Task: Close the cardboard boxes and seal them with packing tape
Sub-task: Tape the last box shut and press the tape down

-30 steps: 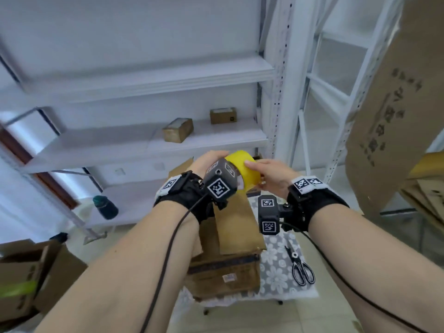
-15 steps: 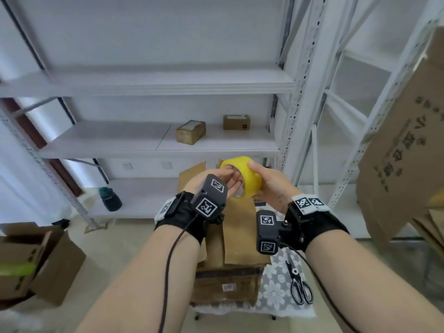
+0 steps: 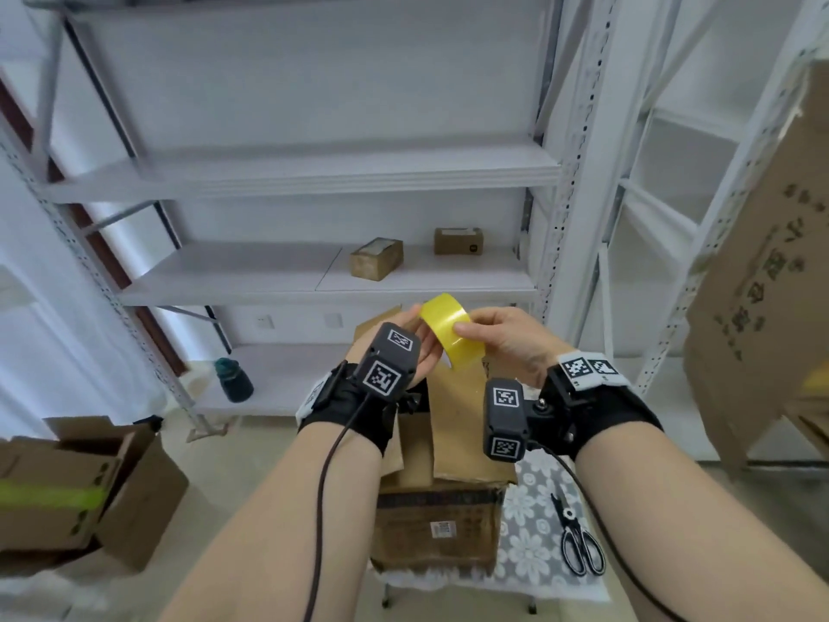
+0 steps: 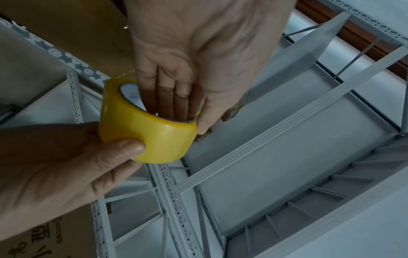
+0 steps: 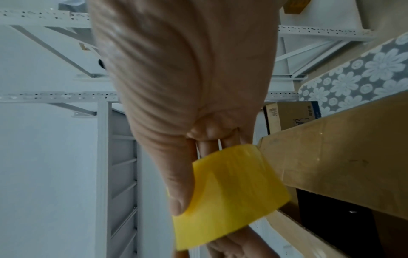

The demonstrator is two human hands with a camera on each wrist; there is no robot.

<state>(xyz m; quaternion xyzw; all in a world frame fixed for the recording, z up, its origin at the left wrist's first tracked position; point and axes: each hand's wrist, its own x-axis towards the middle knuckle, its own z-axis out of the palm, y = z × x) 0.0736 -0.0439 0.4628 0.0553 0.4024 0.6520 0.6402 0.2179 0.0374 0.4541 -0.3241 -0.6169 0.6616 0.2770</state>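
You've got the yellow tape roll (image 3: 453, 330) held up between both hands, left hand (image 3: 419, 341) cupping one side, right hand (image 3: 504, 341) gripping it with the thumb on top. Below sits the cardboard box (image 3: 442, 523), flaps up, with scissors (image 3: 578, 543) on the flowered cloth (image 3: 527, 549) beside it.

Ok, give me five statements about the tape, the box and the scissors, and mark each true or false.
1. Both hands hold the yellow tape roll. True.
2. The left hand has fingers inside the roll's core. True.
3. The scissors are in the right hand. False: they lie on the flowered cloth.
4. The cardboard box below the hands is taped shut. False: its flaps stand open.
5. Two small boxes sit on a shelf. True.
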